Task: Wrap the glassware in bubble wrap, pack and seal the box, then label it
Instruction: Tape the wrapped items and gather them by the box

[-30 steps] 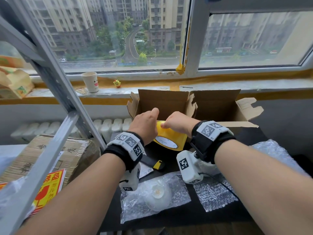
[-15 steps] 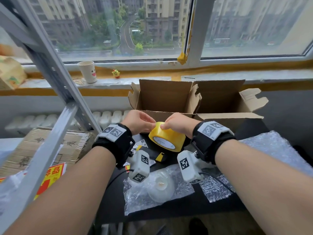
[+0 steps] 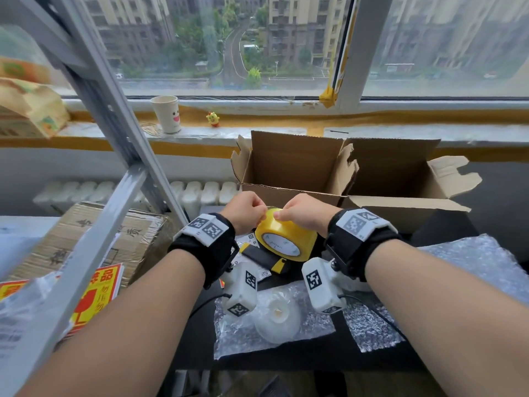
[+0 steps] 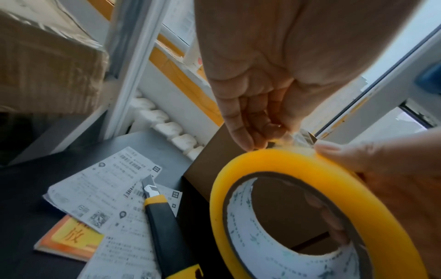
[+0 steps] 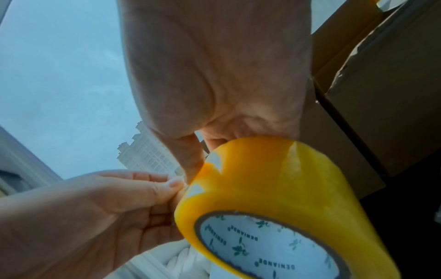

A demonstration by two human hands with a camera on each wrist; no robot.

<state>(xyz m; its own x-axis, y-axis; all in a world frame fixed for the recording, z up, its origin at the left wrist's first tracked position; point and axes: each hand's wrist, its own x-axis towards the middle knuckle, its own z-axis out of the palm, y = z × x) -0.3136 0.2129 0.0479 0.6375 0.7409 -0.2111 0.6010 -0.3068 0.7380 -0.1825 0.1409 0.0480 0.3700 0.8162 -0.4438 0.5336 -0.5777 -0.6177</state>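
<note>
A yellow tape roll (image 3: 286, 239) is held up in front of the open cardboard box (image 3: 343, 173). My right hand (image 3: 279, 216) grips the roll (image 5: 274, 188), thumb on its top rim, fingers through its core. My left hand (image 3: 264, 210) pinches the loose tape end at the roll's top edge (image 4: 274, 136). Nearer to me on the black table, a glass bundled in bubble wrap (image 3: 276, 316) lies between my wrists. The box's inside is hidden from view.
A yellow-black utility knife (image 4: 162, 213) lies on printed labels (image 4: 107, 188) under the roll. Loose bubble wrap (image 3: 472, 262) lies at right. A metal shelf frame (image 3: 114, 138), a taped carton (image 3: 94, 239) and red-yellow stickers (image 3: 97, 290) stand at left.
My left hand has turned and brought its fingertips to the roll's top rim, pinching the tape end. The right hand keeps hold of the roll, now a little lower and nearer me.
</note>
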